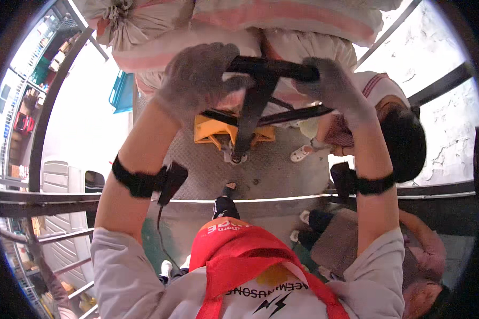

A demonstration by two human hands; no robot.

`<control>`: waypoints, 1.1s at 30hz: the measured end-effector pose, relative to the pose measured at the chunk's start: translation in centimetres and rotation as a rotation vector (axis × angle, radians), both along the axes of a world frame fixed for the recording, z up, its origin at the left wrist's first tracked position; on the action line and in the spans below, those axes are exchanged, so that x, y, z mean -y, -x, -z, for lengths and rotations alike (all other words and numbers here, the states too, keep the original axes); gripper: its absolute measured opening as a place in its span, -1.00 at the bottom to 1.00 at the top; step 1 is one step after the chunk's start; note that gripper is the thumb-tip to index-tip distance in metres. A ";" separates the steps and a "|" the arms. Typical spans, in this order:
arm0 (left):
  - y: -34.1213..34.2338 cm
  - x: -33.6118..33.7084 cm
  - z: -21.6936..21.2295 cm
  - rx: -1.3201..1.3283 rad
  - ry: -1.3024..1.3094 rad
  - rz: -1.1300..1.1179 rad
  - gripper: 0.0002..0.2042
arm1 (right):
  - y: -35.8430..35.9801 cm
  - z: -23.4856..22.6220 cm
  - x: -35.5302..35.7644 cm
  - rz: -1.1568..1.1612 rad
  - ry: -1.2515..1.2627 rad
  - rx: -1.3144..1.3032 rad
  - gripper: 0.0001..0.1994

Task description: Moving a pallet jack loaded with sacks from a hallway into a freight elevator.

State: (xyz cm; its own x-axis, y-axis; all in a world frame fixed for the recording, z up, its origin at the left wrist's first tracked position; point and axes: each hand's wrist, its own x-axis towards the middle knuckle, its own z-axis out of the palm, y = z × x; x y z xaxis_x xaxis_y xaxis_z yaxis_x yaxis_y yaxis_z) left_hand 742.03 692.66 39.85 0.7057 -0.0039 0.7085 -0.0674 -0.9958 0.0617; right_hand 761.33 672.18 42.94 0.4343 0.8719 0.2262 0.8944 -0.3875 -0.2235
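Observation:
Both my hands wear grey knitted gloves and are raised in front of me. My left hand (pixel 199 80) is closed round the left end of a black pallet jack handle (pixel 271 68). Round the handle's right end my right hand (pixel 332 87) is closed too. The handle's shaft runs down to the yellow base (pixel 210 130) of the pallet jack, on a metal plate floor. Just beyond it, large woven sacks (pixel 298 16), white with pinkish stripes, are stacked; the jack's forks are hidden.
A person (pixel 410 133) bends close by my right arm, beside the sacks. Another person (pixel 423 260) is low down at my right, behind a dark rail (pixel 431 190). Metal railings (pixel 58 196) stand at the left, with a blue crate (pixel 121 93) and shelves (pixel 24 106) beyond.

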 end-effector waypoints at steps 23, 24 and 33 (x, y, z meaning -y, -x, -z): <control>5.9 9.4 -0.3 -0.276 0.037 -0.407 -0.60 | 8.9 0.5 6.0 0.111 0.010 0.245 -0.62; 6.5 9.8 -0.2 -0.295 0.083 -0.403 -0.59 | 9.4 0.4 6.3 0.101 0.008 0.243 -0.62; 10.1 14.0 -0.1 -0.365 0.064 -0.361 -0.58 | 12.3 1.0 10.5 0.067 0.041 0.234 -0.68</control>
State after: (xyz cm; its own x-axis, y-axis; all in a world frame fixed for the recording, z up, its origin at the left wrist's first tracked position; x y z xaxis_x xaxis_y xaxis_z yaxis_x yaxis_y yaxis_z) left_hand 731.92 678.63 39.95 0.8555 0.3207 0.4066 0.3168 -0.9452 0.0788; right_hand 749.03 661.68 41.96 0.4315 0.8535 0.2923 0.8918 -0.4524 0.0044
